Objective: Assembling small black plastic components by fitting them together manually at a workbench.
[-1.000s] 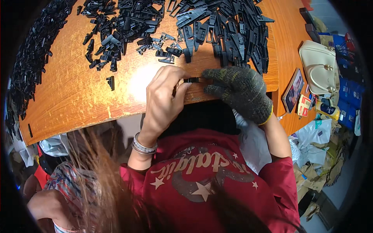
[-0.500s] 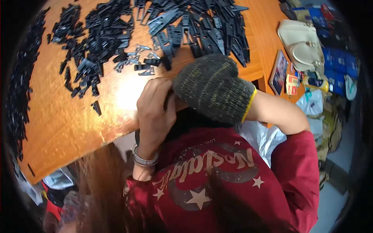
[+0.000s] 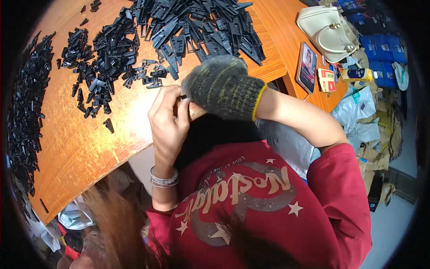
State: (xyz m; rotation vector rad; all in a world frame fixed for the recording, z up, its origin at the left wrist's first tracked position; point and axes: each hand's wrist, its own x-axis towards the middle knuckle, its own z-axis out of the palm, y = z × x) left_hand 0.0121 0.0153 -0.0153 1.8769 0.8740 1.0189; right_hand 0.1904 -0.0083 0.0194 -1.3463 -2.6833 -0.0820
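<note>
one small black part (image 3: 183,97), mostly hidden

technique (judgement): this looks like two-handed work on a single piece, so the bare left hand (image 3: 168,116) should act as the fixture and the gloved right hand (image 3: 221,87) should supply the force. push along the line of the left pinch, not across it; a sideways push would likely twist the piece loose. bare thumb best set clear of the pressing path. a small tilt of the right wrist would open the line of sight — the back of the glove blocks much of it.

position: part sits where the hands meet, above the wooden table (image 3: 116,141), close to its near edge. left fingers curled, thumb against forefinger, apparently pinching the part; only a dark sliver shows between them. right fingers bent over from the right, at the left fingertips — cannot tell whether they pinch anything.

surroundings: long black wedges (image 3: 206,31) heaped on the far side; smaller black clips (image 3: 112,58) far and left; one lone clip (image 3: 109,126) left of the bare hand, well apart.
</note>
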